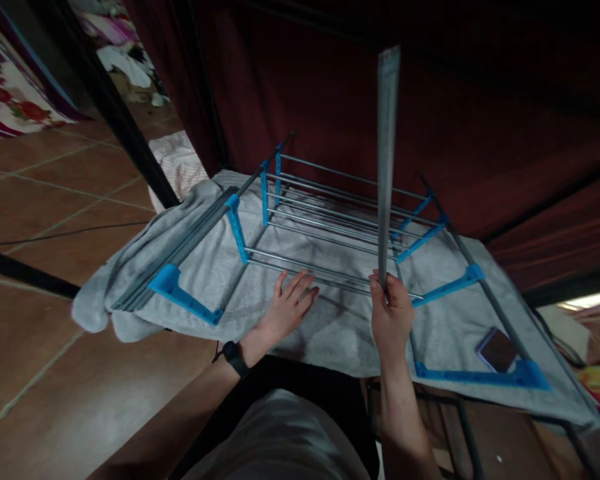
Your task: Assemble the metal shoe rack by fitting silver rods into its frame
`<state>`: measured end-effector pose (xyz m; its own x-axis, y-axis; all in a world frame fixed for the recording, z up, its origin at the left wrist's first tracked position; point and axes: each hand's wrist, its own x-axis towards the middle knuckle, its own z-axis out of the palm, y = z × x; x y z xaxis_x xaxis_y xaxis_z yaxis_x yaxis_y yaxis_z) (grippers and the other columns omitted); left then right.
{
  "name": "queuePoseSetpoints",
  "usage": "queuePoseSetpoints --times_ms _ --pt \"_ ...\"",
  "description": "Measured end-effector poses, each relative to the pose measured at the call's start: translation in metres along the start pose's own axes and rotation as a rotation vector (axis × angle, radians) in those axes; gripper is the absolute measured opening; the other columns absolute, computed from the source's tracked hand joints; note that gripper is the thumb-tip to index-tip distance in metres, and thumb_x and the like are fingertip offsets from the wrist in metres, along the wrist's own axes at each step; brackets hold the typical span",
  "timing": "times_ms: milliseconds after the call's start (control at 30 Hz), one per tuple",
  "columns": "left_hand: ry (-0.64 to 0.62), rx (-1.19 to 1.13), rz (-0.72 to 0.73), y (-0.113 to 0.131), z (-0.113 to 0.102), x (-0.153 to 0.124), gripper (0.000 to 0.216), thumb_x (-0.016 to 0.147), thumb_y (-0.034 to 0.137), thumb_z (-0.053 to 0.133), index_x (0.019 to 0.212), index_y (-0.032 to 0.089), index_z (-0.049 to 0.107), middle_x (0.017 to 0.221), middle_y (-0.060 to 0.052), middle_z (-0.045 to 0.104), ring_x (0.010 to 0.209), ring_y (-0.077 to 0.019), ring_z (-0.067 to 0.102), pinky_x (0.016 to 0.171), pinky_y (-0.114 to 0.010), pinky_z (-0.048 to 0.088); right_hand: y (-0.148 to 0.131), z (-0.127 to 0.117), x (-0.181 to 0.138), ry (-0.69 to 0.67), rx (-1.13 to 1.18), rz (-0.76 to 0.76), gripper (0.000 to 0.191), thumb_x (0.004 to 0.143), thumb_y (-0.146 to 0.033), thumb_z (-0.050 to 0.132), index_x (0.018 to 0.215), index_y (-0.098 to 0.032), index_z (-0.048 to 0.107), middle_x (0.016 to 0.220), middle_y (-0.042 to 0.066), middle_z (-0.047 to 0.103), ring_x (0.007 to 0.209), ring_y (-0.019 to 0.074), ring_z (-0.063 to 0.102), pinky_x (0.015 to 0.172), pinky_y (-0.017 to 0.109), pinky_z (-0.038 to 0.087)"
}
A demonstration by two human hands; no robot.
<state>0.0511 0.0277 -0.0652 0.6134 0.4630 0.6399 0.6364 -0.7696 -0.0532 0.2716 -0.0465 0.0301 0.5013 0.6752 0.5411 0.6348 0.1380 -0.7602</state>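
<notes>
My right hand (393, 317) is closed around the lower end of a tight bundle of grey metal rods (389, 147), which stands nearly upright. Beside the nearest cross rods (330, 277) of a partly assembled rack, my left hand (289, 310) is stretched out with its fingers apart; I cannot tell whether it touches them. The rack lies on a grey towel, with blue plastic brackets (237, 230) joining long side tubes. Thin rods span its far half. At the near end, a left blue bracket (185, 293) and a right blue bracket (480, 375) have no rods between them.
Several loose grey rods (180, 253) lie at the left of the grey towel (340, 333). A phone (497, 350) rests near the right bracket. A dark red curtain (320, 87) hangs behind, and black metal posts (110, 113) stand at the left above a tiled floor (45, 320).
</notes>
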Motion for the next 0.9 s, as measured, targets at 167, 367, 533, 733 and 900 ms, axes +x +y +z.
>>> queuePoseSetpoints --times_ms 167,367,533,733,900 --pt "0.001 -0.174 -0.036 0.004 -0.001 0.004 0.042 0.099 0.017 0.061 0.141 0.020 0.061 0.144 -0.017 0.067 0.148 -0.0312 0.052 0.124 -0.060 0.038 -0.022 -0.008 0.006 0.068 0.266 0.122 0.027 0.096 -0.046 0.069 0.108 -0.022 0.071 0.101 0.006 0.077 0.097 0.0231 0.072 0.093 0.041 0.057" --pt "-0.047 -0.329 0.013 0.015 -0.003 0.009 0.045 0.103 0.027 0.059 0.147 0.019 0.053 0.141 -0.016 0.068 0.140 -0.0278 0.059 0.122 -0.056 0.042 -0.038 -0.004 0.005 0.081 0.601 0.228 0.018 0.095 -0.040 0.070 0.104 -0.024 0.068 0.098 0.003 0.076 0.097 0.0206 0.072 0.100 0.044 0.056" --pt "-0.085 -0.364 0.047 0.016 -0.001 0.005 0.043 0.105 0.021 0.052 0.149 0.019 0.051 0.127 -0.012 0.074 0.123 -0.0237 0.069 0.121 -0.054 0.042 -0.037 0.009 -0.005 0.094 0.829 0.403 0.018 0.091 -0.037 0.075 0.103 -0.025 0.070 0.098 0.001 0.077 0.098 0.0194 0.073 0.104 0.046 0.056" --pt "-0.071 -0.286 -0.016 -0.004 0.004 -0.014 0.035 0.105 0.020 0.050 0.139 0.018 0.060 0.103 -0.008 0.077 0.092 -0.0225 0.072 0.088 -0.039 0.059 -0.024 0.015 -0.010 0.085 0.873 0.569 0.025 0.086 -0.040 0.079 0.104 -0.025 0.069 0.101 0.002 0.079 0.097 0.0201 0.074 0.099 0.043 0.058" --pt "-0.107 -0.198 -0.113 -0.030 0.009 -0.036 0.030 0.107 0.026 0.046 0.127 0.019 0.067 0.107 -0.008 0.078 0.092 -0.0236 0.074 0.083 -0.036 0.059 -0.002 0.011 -0.011 0.112 0.825 0.632 0.033 0.083 -0.042 0.080 0.110 -0.027 0.068 0.105 0.002 0.079 0.099 0.0198 0.074 0.092 0.038 0.059"
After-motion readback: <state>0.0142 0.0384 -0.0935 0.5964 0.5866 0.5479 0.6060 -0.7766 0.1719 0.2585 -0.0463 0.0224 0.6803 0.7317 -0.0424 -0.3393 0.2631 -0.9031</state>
